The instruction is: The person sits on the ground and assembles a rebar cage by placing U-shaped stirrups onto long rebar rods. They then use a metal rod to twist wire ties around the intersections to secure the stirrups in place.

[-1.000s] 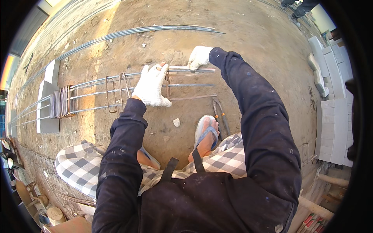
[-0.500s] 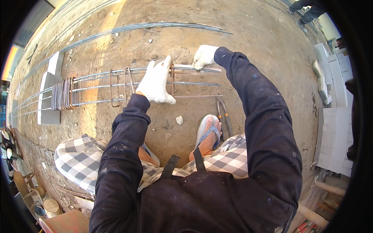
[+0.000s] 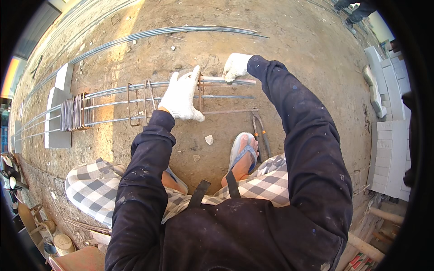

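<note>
My left hand point(image 3: 180, 97), in a white glove, spans a rusty rectangular stirrup point(image 3: 200, 95), with finger and thumb stretched toward its far and near corners. The stirrup stands around long steel bars point(image 3: 230, 96). Toward the bars' right ends, my right hand point(image 3: 236, 67), also gloved, is closed on the far bar point(image 3: 247, 82). A pale narrow strip point(image 3: 212, 78) lies along that bar between my hands; I cannot make out its kind. Left of my left hand, more stirrups point(image 3: 129, 105) hang on the bars, and a tight bundle of stirrups point(image 3: 73, 112) sits farther left.
Pincers point(image 3: 261, 133) with orange marks lie near my sandalled foot point(image 3: 244, 156). Grey blocks point(image 3: 58, 135) prop the bars at the left. More bars point(image 3: 167, 30) lie beyond. White blocks point(image 3: 384, 156) are stacked at right. Another person's legs point(image 3: 359, 13) show at far right.
Both hands keep almost the same places on the stirrup and the far bar. The whole view has shifted very slightly.
</note>
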Action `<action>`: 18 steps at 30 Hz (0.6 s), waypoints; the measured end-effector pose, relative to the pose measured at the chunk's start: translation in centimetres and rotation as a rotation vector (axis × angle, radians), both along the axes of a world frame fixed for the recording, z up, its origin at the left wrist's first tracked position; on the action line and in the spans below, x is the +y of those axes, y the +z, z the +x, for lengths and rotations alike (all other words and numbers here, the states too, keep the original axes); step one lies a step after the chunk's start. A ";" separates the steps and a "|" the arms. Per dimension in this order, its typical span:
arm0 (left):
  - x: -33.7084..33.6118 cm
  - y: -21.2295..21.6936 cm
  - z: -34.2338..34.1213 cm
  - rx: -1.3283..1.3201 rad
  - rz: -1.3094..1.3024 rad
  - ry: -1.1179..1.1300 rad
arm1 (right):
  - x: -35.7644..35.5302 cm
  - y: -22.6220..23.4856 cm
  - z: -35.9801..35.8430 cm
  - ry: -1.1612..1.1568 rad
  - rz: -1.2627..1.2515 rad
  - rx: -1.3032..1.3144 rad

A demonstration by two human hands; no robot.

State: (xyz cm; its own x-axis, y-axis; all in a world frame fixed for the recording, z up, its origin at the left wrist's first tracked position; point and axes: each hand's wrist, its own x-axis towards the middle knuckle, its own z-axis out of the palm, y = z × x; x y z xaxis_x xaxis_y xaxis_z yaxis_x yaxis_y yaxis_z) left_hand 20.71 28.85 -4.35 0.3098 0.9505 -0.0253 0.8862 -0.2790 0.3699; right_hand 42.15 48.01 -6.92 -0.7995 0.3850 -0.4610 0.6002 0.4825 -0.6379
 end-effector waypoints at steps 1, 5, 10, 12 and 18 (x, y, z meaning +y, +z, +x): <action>0.0 0.0 0.0 0.002 0.001 0.002 | 0.0 0.1 0.0 -0.002 -0.003 -0.005; -0.1 0.0 0.1 0.006 0.039 0.010 | 0.2 0.6 -0.1 -0.001 0.003 0.001; 0.0 -0.1 0.0 -0.006 0.072 0.007 | 0.1 1.1 -0.4 0.023 0.074 -0.019; 0.0 0.0 0.0 0.013 0.081 0.008 | 0.0 1.2 -0.5 0.024 0.097 -0.017; 0.1 0.5 0.4 0.091 0.059 0.012 | 0.3 1.7 -0.6 -0.028 0.131 0.029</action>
